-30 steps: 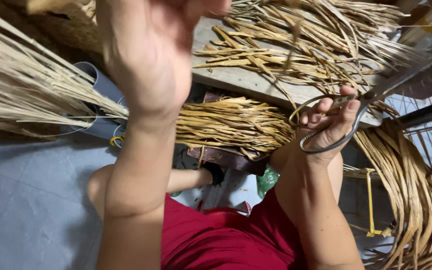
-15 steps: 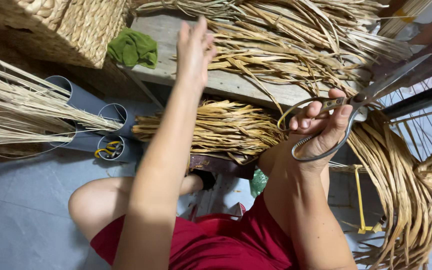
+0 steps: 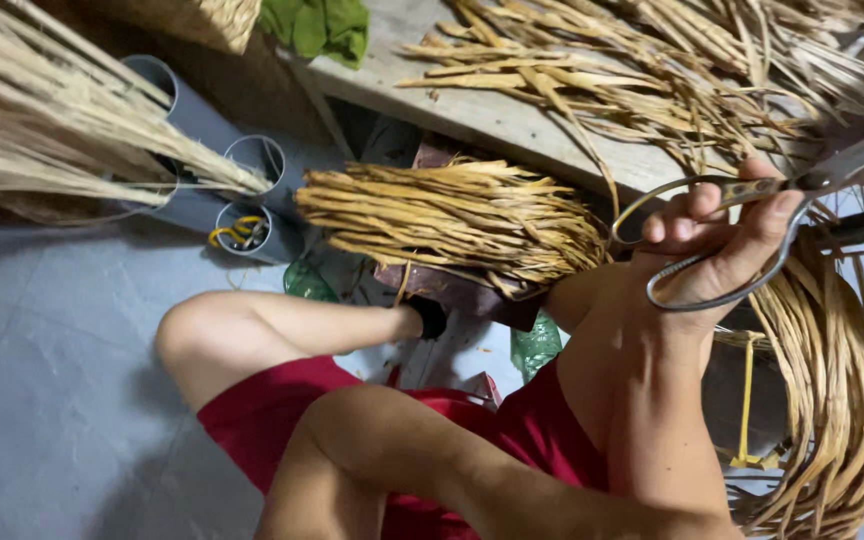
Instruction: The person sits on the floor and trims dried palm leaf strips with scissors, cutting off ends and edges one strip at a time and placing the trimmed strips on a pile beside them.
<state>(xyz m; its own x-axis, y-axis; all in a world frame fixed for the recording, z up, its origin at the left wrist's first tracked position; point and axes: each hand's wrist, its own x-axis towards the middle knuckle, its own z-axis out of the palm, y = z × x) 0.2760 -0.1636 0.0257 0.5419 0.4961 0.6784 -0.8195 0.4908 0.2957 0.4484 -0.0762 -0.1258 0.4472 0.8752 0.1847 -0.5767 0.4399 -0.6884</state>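
Observation:
My right hand is raised at the right and grips a pair of large metal scissors by the loop handles, with the blades pointing up and right. Just left of it lies a tied bundle of dried tan fibre strips, under the edge of a wooden board. Loose strips are spread over that board. My left hand is out of view; only that bent arm shows low in the frame. I sit on the floor in red shorts with one knee bent.
Grey plastic pipes stand at the left, holding long pale stalks and a yellow-handled tool. A green cloth and a woven basket sit at the top. A thick curved bundle of fibre with a yellow tie hangs at the right.
My left hand, raised toward the strips on the board before, has dropped out of view. The right hand still holds the scissors in about the same place. The view has tilted down.

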